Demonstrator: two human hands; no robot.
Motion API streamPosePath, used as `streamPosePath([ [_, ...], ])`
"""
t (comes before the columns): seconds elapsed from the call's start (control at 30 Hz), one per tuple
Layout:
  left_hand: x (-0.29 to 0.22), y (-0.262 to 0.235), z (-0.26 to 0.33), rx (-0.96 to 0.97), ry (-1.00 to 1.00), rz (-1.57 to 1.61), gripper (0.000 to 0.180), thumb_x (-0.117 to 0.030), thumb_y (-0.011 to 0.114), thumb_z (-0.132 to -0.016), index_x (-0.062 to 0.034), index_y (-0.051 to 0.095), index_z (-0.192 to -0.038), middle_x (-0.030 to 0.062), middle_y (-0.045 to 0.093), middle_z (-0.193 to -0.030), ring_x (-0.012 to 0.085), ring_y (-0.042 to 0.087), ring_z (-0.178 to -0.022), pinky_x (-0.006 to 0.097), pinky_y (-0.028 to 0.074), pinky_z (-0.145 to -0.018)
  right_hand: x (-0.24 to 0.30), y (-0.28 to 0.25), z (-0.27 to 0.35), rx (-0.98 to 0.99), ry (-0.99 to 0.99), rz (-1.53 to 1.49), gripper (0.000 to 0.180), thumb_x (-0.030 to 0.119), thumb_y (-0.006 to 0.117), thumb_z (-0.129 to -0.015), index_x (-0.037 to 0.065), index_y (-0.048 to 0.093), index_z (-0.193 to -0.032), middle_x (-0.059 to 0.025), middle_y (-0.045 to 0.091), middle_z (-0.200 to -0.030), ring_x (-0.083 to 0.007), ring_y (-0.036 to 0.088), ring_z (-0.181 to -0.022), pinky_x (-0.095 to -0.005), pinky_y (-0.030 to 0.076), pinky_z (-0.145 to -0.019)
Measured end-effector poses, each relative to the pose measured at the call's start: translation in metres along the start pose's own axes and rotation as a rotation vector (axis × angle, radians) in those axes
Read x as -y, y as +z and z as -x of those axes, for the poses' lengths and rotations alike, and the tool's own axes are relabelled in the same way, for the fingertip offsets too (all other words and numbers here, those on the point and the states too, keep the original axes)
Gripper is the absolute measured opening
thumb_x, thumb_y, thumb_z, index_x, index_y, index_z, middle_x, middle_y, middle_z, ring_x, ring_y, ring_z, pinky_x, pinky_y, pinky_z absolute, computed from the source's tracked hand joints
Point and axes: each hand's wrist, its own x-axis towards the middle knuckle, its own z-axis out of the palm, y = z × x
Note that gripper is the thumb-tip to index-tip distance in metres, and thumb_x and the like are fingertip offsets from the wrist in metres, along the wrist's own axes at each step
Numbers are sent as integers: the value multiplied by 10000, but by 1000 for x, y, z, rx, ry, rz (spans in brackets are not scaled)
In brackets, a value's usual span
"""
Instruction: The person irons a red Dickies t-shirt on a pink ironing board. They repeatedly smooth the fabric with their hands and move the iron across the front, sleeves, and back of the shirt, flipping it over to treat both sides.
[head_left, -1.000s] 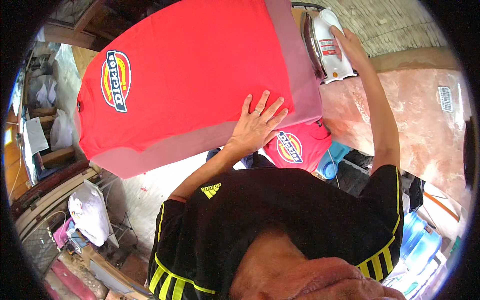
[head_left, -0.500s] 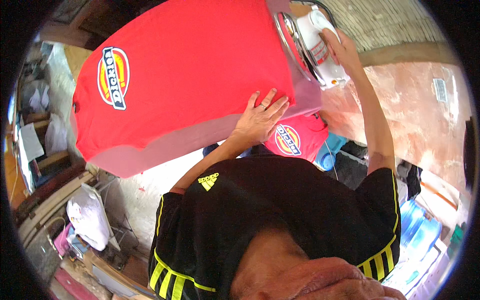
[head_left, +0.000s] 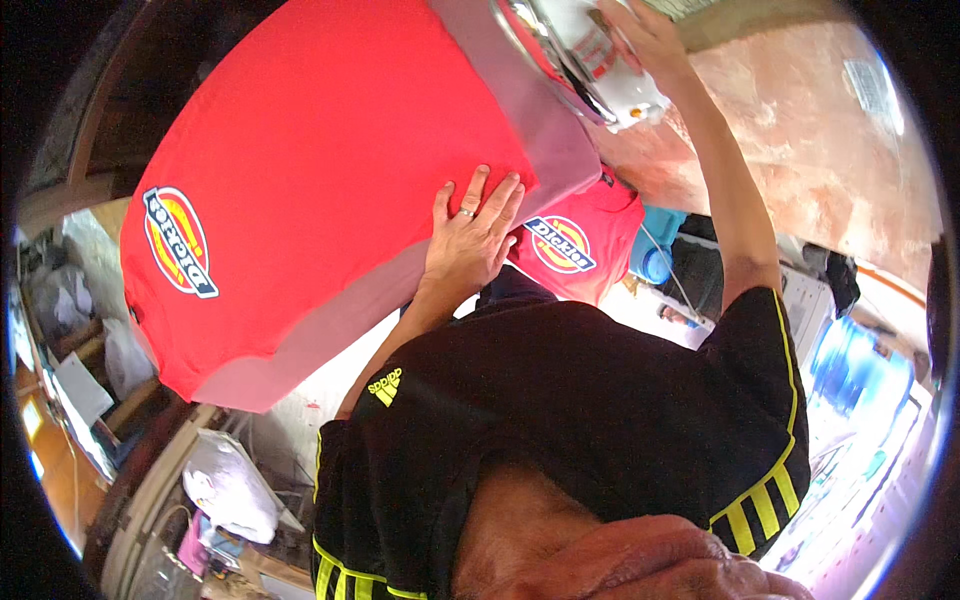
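Note:
A red T-shirt (head_left: 340, 170) with a printed logo lies spread over a mauve-covered ironing board (head_left: 330, 350). My left hand (head_left: 468, 232) rests on the shirt's near right corner, its fingers stretched out and a ring on one finger. At the board's far right end, my right hand (head_left: 648, 42) is closed round the handle of a white clothes iron (head_left: 585, 50). The iron's shiny metal base faces left, towards the shirt, and the iron looks tipped up on its side or heel. The top of the iron is cut off by the picture's edge.
A second red garment (head_left: 570, 235) with the same logo sits below the board's right end, beside a blue plastic item (head_left: 655, 245). A large blue water bottle (head_left: 858, 368) stands at the right. White plastic bags (head_left: 230, 485) are at the lower left. A pinkish wall (head_left: 790, 140) borders the right.
The view has turned and shifted, so the board, shirt and iron appear displaced. My right hand still grips the iron, and my left hand stays on the shirt's corner.

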Motion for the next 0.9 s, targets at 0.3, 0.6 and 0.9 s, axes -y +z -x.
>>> streamPosePath([
  [0.3,2,3,-3,23,-20,-175,782,-260,730,-818,-195,408,-1528,-56,366,-1588,273,321,-1466,578,247,-1126,38,28,-64,48,-160,-358,425,415,604,-993,5,614,-878,-11,487,-618,-142,472,-505,-335,400,-448],
  [0.6,4,0,-3,8,-19,-216,784,-86,671,-786,-220,425,-1519,-64,382,-1573,260,329,-1462,558,242,-1140,18,23,-75,-132,-58,-538,416,377,609,-986,-13,575,-842,-95,516,-629,-205,513,-499,-368,439,-429],
  [0.9,12,5,2,-38,5,-264,791,-83,680,-761,-223,452,-1505,-67,404,-1557,251,330,-1463,554,238,-1136,50,4,-29,2,-19,-669,287,335,612,-986,51,622,-1024,-63,571,-753,-164,553,-565,-309,480,-466],
])
